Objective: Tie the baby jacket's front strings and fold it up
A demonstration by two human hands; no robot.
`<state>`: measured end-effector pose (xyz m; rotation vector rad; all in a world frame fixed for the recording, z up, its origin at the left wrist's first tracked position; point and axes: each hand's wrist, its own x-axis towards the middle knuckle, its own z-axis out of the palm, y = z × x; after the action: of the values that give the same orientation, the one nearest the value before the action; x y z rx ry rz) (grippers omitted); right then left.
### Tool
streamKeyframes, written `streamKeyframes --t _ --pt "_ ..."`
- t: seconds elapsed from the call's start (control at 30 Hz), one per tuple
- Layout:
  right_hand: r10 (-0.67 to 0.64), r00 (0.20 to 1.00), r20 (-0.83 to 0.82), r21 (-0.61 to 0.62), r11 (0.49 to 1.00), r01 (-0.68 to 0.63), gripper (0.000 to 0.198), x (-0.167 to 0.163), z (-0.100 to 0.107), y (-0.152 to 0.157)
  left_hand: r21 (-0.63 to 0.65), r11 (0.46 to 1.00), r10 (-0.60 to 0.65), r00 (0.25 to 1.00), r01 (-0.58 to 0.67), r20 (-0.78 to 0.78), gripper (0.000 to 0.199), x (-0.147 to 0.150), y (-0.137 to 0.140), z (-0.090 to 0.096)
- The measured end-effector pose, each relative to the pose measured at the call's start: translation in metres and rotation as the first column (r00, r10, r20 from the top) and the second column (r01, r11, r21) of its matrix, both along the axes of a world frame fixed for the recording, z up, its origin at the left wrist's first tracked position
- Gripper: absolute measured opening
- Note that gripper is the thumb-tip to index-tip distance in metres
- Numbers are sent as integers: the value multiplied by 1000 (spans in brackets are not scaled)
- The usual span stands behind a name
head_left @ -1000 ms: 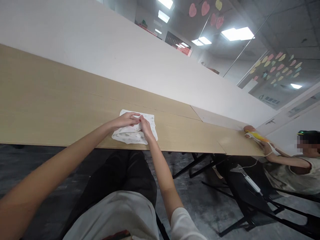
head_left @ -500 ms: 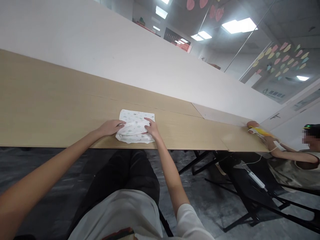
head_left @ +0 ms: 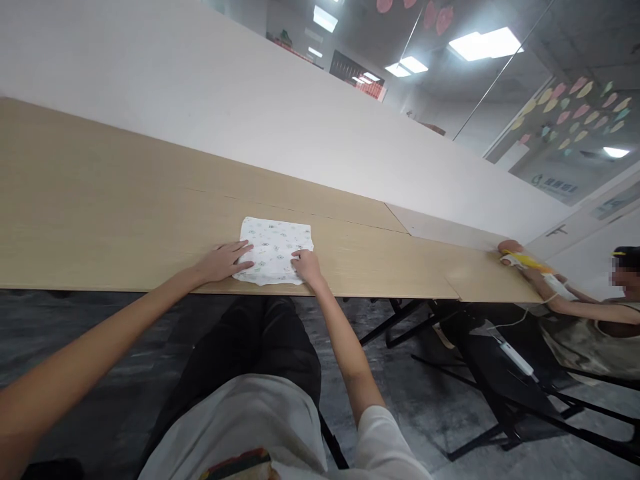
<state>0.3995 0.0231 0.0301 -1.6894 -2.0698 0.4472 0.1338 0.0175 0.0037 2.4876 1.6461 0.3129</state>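
A white cloth [head_left: 273, 247] printed with small green and dark motifs lies folded into a rough rectangle near the table's front edge. Its lower part now looks mostly flat, with a slightly wavy front edge. My left hand [head_left: 223, 261] rests at the cloth's left side, fingers stretched out and fingertips on the fabric. At the right edge, my right hand [head_left: 306, 265] has its fingers curled in and pinches or presses the cloth there. Whether fabric is caught under the curled fingers is partly hidden.
The long wooden table [head_left: 125, 213] runs along a white partition [head_left: 225, 127]. Far right, another person's arm [head_left: 580, 307] reaches to a doll [head_left: 510, 248] with yellow clothing. Black folding chairs [head_left: 490, 373] and a white power strip [head_left: 517, 360] stand below.
The cloth's bunched front fold has been smoothed flatter. My left fingers have spread over its left edge; my right hand has moved slightly nearer me and its fingers have curled.
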Motion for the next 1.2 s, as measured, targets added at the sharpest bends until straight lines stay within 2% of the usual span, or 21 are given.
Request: streamKeyframes --t 0.13,0.23,0.33,0.4,0.5,0.6,0.73,0.83,0.93,1.03,1.2 --pt "7 947 320 66 997 -30 33 -6 6 -9 -2 1000 -15 999 15 -40 74 -4 3 3" --pt "-9 917 398 155 986 -57 36 -9 12 -13 3 999 -45 995 45 -85 76 3 7 11" --pt "96 906 412 170 969 -180 39 -10 13 -15 38 991 -124 991 127 -58 69 19 7 11" --pt "164 900 405 117 966 -229 40 -10 8 -15 31 986 -164 985 166 -46 63 30 5 6" --pt "180 915 361 32 978 -205 44 -9 -1 -15 3 986 -164 985 164 -59 64 37 2 -2" --pt "170 925 340 15 982 -186 48 -8 -3 -15 -19 985 -171 984 171 -49 67 30 2 -3" --pt "114 919 377 65 987 -149 49 11 5 -27 -46 985 -166 985 168 44 72 7 -7 5" --pt "96 909 406 139 976 -166 50 41 8 -45 2 989 -149 971 151 186 77 -12 -28 6" --pt "123 902 414 164 965 -206 52 69 2 -62 30 995 -104 950 99 296 78 -23 -50 4" --pt "149 906 396 191 952 -240 53 83 -8 -69 20 998 -71 951 68 300 75 -22 -58 1" --pt "177 940 291 250 934 -253 38 81 -16 -54 93 988 -135 976 120 169 60 -13 -42 3"
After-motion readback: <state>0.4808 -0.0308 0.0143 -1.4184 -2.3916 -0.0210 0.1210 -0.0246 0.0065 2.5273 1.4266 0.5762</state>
